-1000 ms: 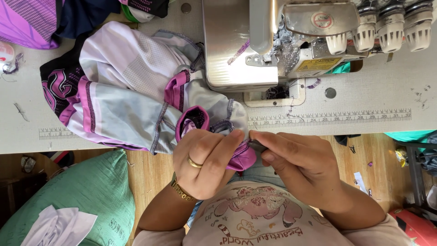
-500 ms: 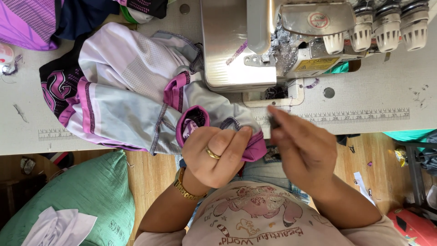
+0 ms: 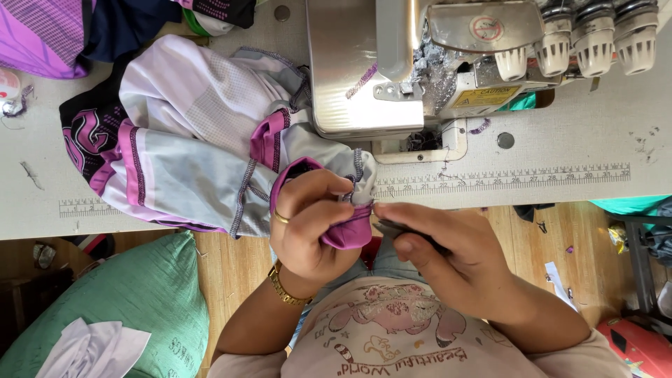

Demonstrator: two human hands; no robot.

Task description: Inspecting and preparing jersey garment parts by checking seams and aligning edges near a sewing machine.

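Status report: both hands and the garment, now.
Left hand grips purple cuff of jersey. Right hand pinches small dark tool at the cuff seam. Overlock machine stands clear behind.

Garment (image 3: 203, 133) — sports shirt of pale grey and white mesh panels, magenta bands, black patch with a magenta pattern at the far left end; seams edged in grey stitching. Crumpled, spread loosely across the table edge beside the sewing machine (image 3: 392, 70), one end bunched toward the near edge. Magenta cuff (image 3: 348, 233) — folded over, hanging just past the table edge, pinched in the left hand (image 3: 311, 224). Small dark tool (image 3: 402, 229) — slim, lying across the fingers of the right hand (image 3: 448, 252), tip touching the cuff's seam.
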